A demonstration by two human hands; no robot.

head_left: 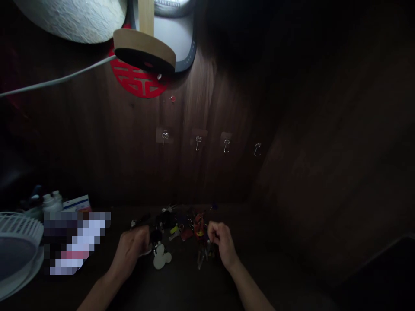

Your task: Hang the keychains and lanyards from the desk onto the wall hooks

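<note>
On the dark wooden surface lies a heap of keys and key rings, with an orange-red key fob [199,221], a yellow-green tag [174,230] and a bunch of keys [202,254]. My left hand [133,242] is closed at the heap's left side, beside a pale mouse-head-shaped keychain [160,258]. Whatever its fingers hold, if anything, is hidden. My right hand [222,239] is at the right side of the heap, fingers curled in a pinch close to the orange-red fob. The dim light hides what is between those fingers.
Several metal hooks [198,142] are stuck on the wooden back panel. Above hang a red cut-out decoration [141,82] and a lamp with a round wooden base [145,45] and white cable. At left stand a white basket [22,224] and bottles [52,202].
</note>
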